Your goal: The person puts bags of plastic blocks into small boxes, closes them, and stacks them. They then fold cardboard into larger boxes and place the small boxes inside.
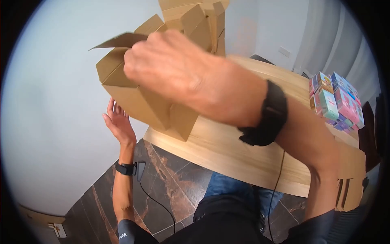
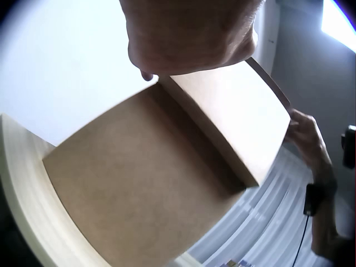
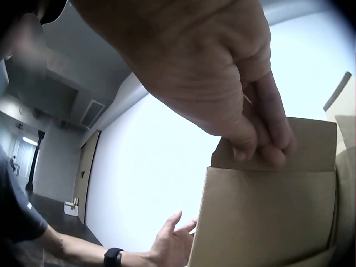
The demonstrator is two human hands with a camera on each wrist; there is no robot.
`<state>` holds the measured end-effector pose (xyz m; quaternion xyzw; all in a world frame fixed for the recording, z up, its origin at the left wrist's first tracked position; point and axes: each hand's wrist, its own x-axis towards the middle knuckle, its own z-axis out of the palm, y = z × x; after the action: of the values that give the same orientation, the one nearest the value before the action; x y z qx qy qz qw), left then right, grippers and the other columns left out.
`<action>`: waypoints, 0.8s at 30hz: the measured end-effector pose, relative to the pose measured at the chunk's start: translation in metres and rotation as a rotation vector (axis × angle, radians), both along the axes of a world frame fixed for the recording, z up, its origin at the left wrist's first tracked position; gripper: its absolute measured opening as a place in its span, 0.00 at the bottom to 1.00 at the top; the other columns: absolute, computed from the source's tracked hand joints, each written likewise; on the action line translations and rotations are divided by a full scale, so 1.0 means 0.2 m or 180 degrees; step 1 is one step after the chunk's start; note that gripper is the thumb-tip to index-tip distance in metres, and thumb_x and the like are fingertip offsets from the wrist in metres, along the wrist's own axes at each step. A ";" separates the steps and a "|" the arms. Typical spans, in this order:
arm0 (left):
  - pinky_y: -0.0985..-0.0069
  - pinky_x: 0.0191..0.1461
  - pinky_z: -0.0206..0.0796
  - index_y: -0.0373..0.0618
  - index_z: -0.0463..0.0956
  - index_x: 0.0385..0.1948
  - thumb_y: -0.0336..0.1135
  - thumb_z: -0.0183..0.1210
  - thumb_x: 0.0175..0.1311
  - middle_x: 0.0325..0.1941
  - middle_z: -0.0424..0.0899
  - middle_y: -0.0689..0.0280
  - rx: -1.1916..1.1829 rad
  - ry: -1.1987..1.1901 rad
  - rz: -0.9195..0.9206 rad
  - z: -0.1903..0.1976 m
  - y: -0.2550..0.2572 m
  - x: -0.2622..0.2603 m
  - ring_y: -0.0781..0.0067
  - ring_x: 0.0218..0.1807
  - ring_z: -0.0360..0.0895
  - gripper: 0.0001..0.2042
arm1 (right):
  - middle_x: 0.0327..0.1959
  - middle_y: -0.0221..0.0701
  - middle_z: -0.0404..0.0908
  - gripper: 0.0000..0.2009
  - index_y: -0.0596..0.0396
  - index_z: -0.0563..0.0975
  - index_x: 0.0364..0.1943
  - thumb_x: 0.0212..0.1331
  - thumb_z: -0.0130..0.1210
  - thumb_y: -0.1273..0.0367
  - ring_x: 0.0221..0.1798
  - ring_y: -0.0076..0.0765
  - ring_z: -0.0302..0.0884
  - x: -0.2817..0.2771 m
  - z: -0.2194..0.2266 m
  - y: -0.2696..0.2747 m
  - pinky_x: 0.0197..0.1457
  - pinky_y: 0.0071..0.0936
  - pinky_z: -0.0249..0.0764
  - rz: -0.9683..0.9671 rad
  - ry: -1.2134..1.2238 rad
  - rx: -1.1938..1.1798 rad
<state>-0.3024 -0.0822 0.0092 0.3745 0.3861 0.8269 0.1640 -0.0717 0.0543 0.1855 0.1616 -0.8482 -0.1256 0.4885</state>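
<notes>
A brown cardboard box (image 1: 142,103) with raised flaps sits tilted near the table's left end. My right hand (image 1: 168,61) is over its top, fingers curled. In the right wrist view, the bent fingers and thumb of that hand (image 3: 245,111) grip at a flap (image 3: 311,142) along the box's upper edge. My left hand (image 1: 121,124) is beside the box's lower left side, fingers spread and relaxed. From the left wrist, this hand (image 2: 192,36) covers the top of the view, with its fingers mostly hidden behind the palm, near the box's panels (image 2: 139,178).
Behind stands more open cardboard (image 1: 197,22) with upright flaps. Colourful small boxes (image 1: 337,101) are stacked at the right end of the wooden table (image 1: 227,142). A flat cardboard piece (image 1: 351,175) lies at the right edge. A cable (image 1: 278,179) hangs over the table's front edge.
</notes>
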 end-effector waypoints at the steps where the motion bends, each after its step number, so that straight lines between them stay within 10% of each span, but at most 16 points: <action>1: 0.64 0.70 0.60 0.39 0.60 0.73 0.63 0.38 0.80 0.71 0.71 0.56 -0.0322 0.0460 0.0566 0.00 0.02 0.05 0.61 0.73 0.67 0.36 | 0.27 0.42 0.85 0.10 0.63 0.84 0.37 0.56 0.61 0.70 0.32 0.45 0.88 -0.02 0.01 -0.04 0.29 0.37 0.80 -0.0340 -0.0267 -0.0053; 5: 0.61 0.78 0.56 0.37 0.56 0.76 0.61 0.37 0.82 0.79 0.60 0.52 -0.0591 0.1153 0.1777 -0.04 0.03 0.10 0.57 0.80 0.58 0.36 | 0.25 0.41 0.84 0.11 0.64 0.82 0.39 0.55 0.61 0.70 0.29 0.37 0.88 0.11 -0.02 -0.13 0.22 0.33 0.77 -0.1584 -0.1061 -0.0274; 8: 0.54 0.82 0.51 0.33 0.54 0.75 0.55 0.39 0.82 0.80 0.58 0.51 -0.0692 0.1794 0.2449 0.10 -0.07 0.50 0.57 0.81 0.56 0.34 | 0.27 0.36 0.82 0.13 0.64 0.81 0.39 0.57 0.61 0.66 0.24 0.26 0.79 0.41 -0.14 -0.31 0.20 0.27 0.70 -0.0904 -0.0458 -0.0542; 10: 0.49 0.80 0.54 0.37 0.59 0.72 0.54 0.42 0.80 0.75 0.64 0.49 -0.0474 0.2232 0.2203 0.02 -0.11 0.77 0.49 0.77 0.61 0.31 | 0.30 0.32 0.81 0.14 0.63 0.80 0.39 0.58 0.61 0.64 0.23 0.23 0.75 0.65 -0.30 -0.47 0.22 0.28 0.70 -0.0795 -0.0347 -0.1067; 14: 0.43 0.73 0.63 0.41 0.68 0.66 0.38 0.53 0.74 0.67 0.72 0.41 -0.0372 0.3705 -0.0362 -0.25 -0.15 1.05 0.36 0.69 0.71 0.22 | 0.36 0.32 0.85 0.15 0.57 0.82 0.37 0.53 0.68 0.61 0.29 0.27 0.80 1.26 -0.59 -0.64 0.23 0.26 0.72 -0.1367 -0.0780 -0.2110; 19: 0.56 0.73 0.62 0.39 0.70 0.67 0.29 0.52 0.76 0.70 0.72 0.45 -0.1342 0.3479 -0.1097 -0.37 0.08 1.27 0.45 0.71 0.70 0.20 | 0.51 0.45 0.82 0.27 0.59 0.77 0.57 0.57 0.71 0.60 0.52 0.57 0.79 2.21 -0.75 -0.56 0.54 0.47 0.78 -0.5315 -0.0249 -0.2162; 22: 0.60 0.72 0.63 0.36 0.74 0.63 0.26 0.53 0.73 0.69 0.73 0.45 -0.1850 0.3130 -0.1219 -0.43 0.16 1.30 0.45 0.70 0.72 0.18 | 0.49 0.49 0.83 0.28 0.61 0.76 0.60 0.59 0.69 0.58 0.50 0.60 0.82 2.88 -0.87 -0.59 0.52 0.49 0.79 -0.6647 -0.0796 -0.0692; 24: 0.60 0.72 0.63 0.35 0.74 0.63 0.27 0.54 0.73 0.70 0.73 0.46 -0.1982 0.3188 -0.1242 -0.44 0.16 1.32 0.47 0.70 0.72 0.19 | 0.41 0.48 0.86 0.22 0.61 0.77 0.56 0.63 0.63 0.63 0.44 0.58 0.86 3.06 -0.83 -0.68 0.45 0.46 0.82 -0.7108 -0.1532 -0.2879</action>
<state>-0.0385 -0.0511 -0.0783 0.7153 0.5637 0.3541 0.2126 0.5401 -0.0813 0.0204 -0.8182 -0.5567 -0.1364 -0.0440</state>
